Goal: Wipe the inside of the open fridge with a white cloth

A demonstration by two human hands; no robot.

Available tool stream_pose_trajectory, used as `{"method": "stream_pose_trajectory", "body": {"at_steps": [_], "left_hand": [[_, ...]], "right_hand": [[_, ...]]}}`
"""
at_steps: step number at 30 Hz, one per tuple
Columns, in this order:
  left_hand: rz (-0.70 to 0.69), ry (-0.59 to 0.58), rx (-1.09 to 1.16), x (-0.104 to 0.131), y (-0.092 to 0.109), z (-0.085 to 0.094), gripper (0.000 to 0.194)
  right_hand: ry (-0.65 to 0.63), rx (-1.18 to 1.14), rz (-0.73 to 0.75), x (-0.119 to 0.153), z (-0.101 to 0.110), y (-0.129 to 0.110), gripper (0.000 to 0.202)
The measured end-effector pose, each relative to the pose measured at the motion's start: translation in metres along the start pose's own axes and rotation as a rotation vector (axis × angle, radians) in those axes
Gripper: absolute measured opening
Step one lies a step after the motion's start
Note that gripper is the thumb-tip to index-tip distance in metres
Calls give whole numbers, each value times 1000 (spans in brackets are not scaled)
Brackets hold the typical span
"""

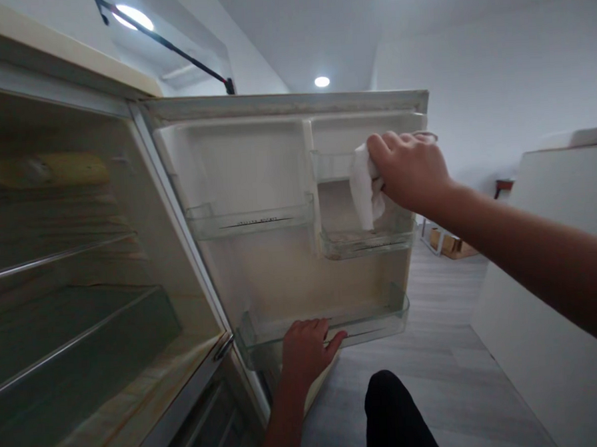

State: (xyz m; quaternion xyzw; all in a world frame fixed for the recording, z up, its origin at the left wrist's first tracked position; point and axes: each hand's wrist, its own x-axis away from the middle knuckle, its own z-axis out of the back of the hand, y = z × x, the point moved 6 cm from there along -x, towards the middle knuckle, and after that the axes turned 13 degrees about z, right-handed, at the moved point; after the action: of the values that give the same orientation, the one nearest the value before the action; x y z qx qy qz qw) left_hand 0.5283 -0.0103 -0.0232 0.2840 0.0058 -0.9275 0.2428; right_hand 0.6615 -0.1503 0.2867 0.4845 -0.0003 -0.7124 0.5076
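Observation:
My right hand (pixel 410 167) is closed around a crumpled white cloth (pixel 364 190), which hangs down from the fingers. It is at the upper right of the open fridge door (pixel 255 166), in front of a small clear door shelf (pixel 369 243). Lower down, my left hand (pixel 309 346) grips the front rim of the long clear bottom door shelf (pixel 378 323), fingers curled over the edge and thumb to the right. Another clear shelf (pixel 253 220) sits at the door's left. Brownish stains show on the door's inner face.
The fridge interior (pixel 167 310) opens on the left, with glass shelves (pixel 60 252) and yellowish stains on its floor. A white cabinet (pixel 555 257) stands at the right. Beyond the door, a cardboard box (pixel 452 242) lies on the grey floor (pixel 443 309). My knee (pixel 393 412) is below.

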Motion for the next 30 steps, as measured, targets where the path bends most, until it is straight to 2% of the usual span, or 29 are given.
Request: {"method": "stream_pose_trajectory", "body": {"at_steps": [4, 12, 16, 19, 26, 30], "left_hand": [[-2, -4, 0, -3, 1, -1, 42], [5, 6, -32, -6, 2, -4, 45], [-19, 35, -36, -2, 1, -2, 45], [-38, 42, -33, 1, 0, 0, 46], [-61, 67, -42, 2, 0, 2, 45], [-60, 61, -41, 2, 1, 2, 44]], "right_hand": [[19, 94, 41, 1, -5, -1, 32], [94, -11, 79, -49, 3, -63, 37], [94, -24, 48, -52, 6, -69, 41], [95, -37, 81, -37, 8, -54, 35], [25, 87, 0, 16, -5, 20, 30], [76, 76, 46, 24, -11, 36, 21]]}}
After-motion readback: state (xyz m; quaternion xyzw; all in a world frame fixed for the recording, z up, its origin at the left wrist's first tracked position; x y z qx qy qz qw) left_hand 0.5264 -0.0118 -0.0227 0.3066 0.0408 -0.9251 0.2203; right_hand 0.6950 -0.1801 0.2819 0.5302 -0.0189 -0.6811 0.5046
